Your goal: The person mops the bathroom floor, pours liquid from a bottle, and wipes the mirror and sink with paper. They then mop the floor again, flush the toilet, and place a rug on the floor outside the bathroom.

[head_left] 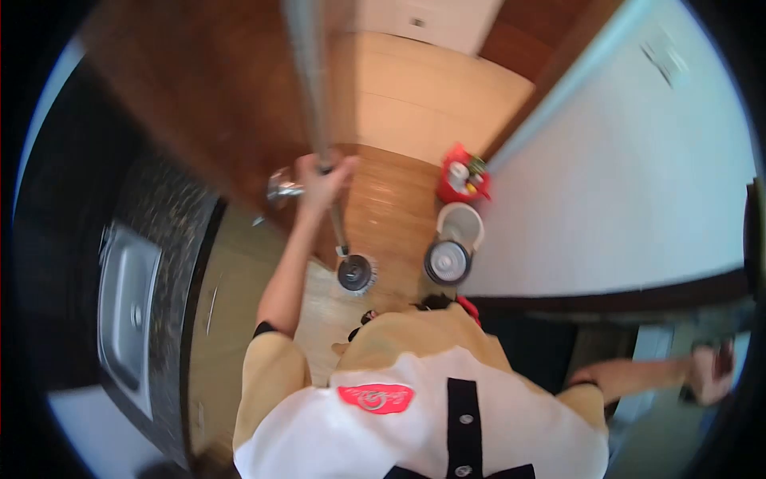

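My left hand (323, 180) is wrapped round the metal pole of a mop (313, 88), which stands nearly upright. Its round dark mop head (356, 274) with a pale fringe rests on the floor. Close beside that hand is a shiny door knob (283, 188) on a brown door (207, 88). Far out to the right, my right hand (710, 375) is closed around something dark reddish, too blurred to name. On the floor right of the mop stands a mop bucket (467, 223) with a round dark-rimmed spinner (447, 263).
A red bag of rubbish (463, 177) sits by the door frame, behind the bucket. At left, a dark countertop (171, 191) holds a steel sink (132, 319), with cabinets (223, 295) below. A white wall (614, 184) bounds the right side. Paler tiled floor (423, 104) lies beyond the doorway.
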Available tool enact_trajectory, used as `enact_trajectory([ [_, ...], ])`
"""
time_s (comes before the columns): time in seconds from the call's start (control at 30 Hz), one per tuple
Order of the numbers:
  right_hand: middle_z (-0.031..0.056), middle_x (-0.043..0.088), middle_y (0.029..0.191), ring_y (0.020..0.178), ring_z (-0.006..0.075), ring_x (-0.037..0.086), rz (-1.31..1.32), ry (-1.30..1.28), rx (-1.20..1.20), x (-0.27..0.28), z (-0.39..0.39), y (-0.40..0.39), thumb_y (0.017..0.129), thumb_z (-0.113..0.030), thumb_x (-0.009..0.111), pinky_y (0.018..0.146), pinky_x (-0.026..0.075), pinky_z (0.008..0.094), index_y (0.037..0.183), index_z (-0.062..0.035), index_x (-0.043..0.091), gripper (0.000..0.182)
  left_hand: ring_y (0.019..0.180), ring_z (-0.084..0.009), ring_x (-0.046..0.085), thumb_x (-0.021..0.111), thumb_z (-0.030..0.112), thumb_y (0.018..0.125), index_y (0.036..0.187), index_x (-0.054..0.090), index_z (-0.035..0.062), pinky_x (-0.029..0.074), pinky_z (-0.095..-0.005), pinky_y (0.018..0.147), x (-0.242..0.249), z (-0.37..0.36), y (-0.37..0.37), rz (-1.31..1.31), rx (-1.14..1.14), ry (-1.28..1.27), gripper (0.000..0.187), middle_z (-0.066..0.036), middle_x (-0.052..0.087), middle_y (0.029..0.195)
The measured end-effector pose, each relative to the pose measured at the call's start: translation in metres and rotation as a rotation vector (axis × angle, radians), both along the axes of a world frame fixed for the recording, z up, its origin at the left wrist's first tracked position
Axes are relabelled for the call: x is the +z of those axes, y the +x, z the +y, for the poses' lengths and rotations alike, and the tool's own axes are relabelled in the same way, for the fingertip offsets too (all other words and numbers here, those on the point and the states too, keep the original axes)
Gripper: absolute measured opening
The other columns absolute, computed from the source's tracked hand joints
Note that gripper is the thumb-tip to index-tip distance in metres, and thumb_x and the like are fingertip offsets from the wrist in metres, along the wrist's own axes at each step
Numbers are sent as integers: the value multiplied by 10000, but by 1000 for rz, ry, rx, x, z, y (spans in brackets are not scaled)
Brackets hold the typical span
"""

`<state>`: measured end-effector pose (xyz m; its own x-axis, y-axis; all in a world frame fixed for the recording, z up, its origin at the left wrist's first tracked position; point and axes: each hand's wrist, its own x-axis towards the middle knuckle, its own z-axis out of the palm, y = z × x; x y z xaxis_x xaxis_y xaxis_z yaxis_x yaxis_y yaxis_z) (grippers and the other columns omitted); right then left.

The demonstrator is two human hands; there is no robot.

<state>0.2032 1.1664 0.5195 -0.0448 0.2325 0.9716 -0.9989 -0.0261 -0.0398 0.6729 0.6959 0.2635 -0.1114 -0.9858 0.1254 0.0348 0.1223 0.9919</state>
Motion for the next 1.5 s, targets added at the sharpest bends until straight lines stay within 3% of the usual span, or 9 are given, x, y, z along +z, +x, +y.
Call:
enact_trajectory([
  [0.13,248,592,807,639,292,596,-11,237,592,-32,-79,31,908,-193,321,583,536,363,901,149,539,405,439,-94,480,754,85,690,626,515,72,422,-231,423,9,1,4,69,15,44,247,0,491,539],
  [0.4,80,609,812,629,124,578,-1043,717,435,-209,-256,-43,896,-163,501,573,452,238,981,-12,561,183,466,-108,476,676,86,753,631,506,58,402,-238,482,5,-5,4,-64,-18,-38,211,-34,502,514],
  [0.63,57,615,838,655,131,589,-1727,1094,626,-512,-405,-207,867,-220,503,569,478,268,966,-63,558,193,467,-119,449,613,80,759,658,465,61,401,-250,530,-5,-19,-50,-227,266,-95,181,-37,447,542],
  [0.9,79,606,808,611,147,555,-2088,1697,393,-843,-494,-236,806,-166,576,484,431,279,945,-65,577,172,460,-144,456,619,80,673,572,439,61,364,-259,423,-14,-173,-218,-359,-46,221,208,-38,429,463],
  [1.1,118,555,969,767,194,564,-2442,1126,201,-906,-555,-219,821,-105,577,597,486,358,1252,-80,263,534,507,-183,460,527,121,841,861,591,-5,417,-318,506,-45,-285,-315,-357,-450,246,143,-86,542,648],
  [1.23,127,485,1104,943,228,538,-2679,858,442,-983,-553,-200,799,-33,596,740,523,375,1380,-147,-90,907,517,-177,456,520,18,770,730,538,-8,411,-319,518,-60,-315,-344,-399,-307,321,51,-96,509,583],
  [1.37,136,431,1172,941,221,537,-2419,629,339,-1000,-559,-158,721,69,553,753,513,368,1363,-94,-19,876,480,-169,443,541,65,758,679,496,32,385,-318,514,-53,-326,-357,-477,-296,338,97,-72,482,534],
  [1.43,99,480,1140,1028,206,526,-2499,325,664,-948,-603,-155,818,-50,530,792,499,392,1330,-183,179,634,409,-135,416,590,152,740,632,458,95,341,-288,494,-38,-309,-349,-575,-238,353,180,-22,433,437],
  [1.5,107,478,1204,1028,236,536,-2439,384,653,-1022,-624,-149,849,-62,453,844,465,428,1313,-178,223,531,484,-177,445,545,69,757,665,480,33,379,-323,515,-21,-325,-386,-506,-306,328,119,-76,476,528],
])
